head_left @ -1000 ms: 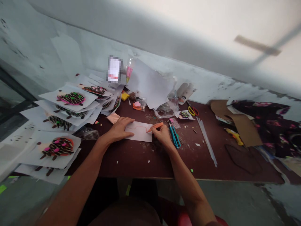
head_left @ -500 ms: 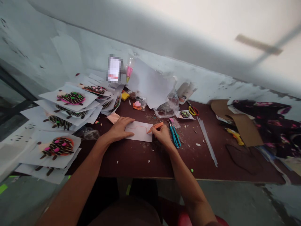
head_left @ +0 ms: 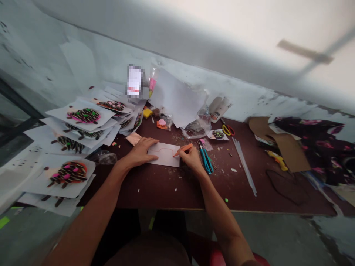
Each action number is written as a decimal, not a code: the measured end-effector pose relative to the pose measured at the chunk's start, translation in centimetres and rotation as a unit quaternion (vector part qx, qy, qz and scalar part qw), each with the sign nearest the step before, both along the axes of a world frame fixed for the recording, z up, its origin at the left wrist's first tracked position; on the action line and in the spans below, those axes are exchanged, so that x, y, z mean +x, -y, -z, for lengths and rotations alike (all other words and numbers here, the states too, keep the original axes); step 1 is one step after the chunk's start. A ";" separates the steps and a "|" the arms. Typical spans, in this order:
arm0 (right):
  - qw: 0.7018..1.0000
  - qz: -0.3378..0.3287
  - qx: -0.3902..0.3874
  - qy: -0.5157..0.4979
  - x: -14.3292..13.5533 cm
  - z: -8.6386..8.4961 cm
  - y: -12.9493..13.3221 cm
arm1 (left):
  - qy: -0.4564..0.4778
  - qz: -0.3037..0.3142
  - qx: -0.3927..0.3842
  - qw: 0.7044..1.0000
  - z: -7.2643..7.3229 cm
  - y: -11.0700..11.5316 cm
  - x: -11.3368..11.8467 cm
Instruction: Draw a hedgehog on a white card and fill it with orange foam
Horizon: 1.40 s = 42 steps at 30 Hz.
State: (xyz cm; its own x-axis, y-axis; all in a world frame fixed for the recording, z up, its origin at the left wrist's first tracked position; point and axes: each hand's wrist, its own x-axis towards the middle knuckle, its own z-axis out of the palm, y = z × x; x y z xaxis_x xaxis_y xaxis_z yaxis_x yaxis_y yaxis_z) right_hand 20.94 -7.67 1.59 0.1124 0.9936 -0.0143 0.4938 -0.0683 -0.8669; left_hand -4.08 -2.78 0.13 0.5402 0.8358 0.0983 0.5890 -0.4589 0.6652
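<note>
A small white paper (head_left: 166, 159) lies on the dark red table (head_left: 158, 188), with a thin orange line drawn across its upper part. My left hand (head_left: 140, 151) rests on the paper's left end, thumb and fingers apart. Pinched in my right hand (head_left: 191, 158) is an orange marker (head_left: 186, 147), its tip touching the paper near the right edge, at the end of the line. A piece of pinkish paper (head_left: 134, 138) lies just behind my left hand. Right of my right hand are teal-handled tools (head_left: 205, 159).
Stacked hedgehog pictures (head_left: 85, 116) fill the left side. Behind are a phone (head_left: 135, 81), white sheets (head_left: 173, 98) and plastic bags. To the right are scissors (head_left: 227, 130), clear sticks (head_left: 244, 166), a yellow glue gun (head_left: 277, 159), brown cardboard (head_left: 291, 149) and dark floral cloth (head_left: 318, 147).
</note>
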 end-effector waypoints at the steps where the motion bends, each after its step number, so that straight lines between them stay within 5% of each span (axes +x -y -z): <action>1: 1.000 0.000 0.000 0.000 0.0 0.0 0.0 | 0.000 -0.001 0.000 1.000 0.0 0.0 0.0; 28: 0.997 -0.033 0.046 -0.061 -0.2 0.1 0.0 | -0.015 0.001 0.020 1.000 0.0 0.1 0.1; 42: 0.994 0.003 0.107 -0.016 -0.6 0.1 0.3 | -0.015 0.005 0.021 1.000 0.0 0.0 0.1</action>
State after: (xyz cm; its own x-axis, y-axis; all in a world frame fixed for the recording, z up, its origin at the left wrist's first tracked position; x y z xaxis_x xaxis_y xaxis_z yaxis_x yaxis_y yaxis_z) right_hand 20.32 -8.00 1.52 0.1220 0.9735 0.1935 0.4658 0.1160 -0.8772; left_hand -3.99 -2.80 0.17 0.5522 0.8255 0.1172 0.6035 -0.4927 0.6269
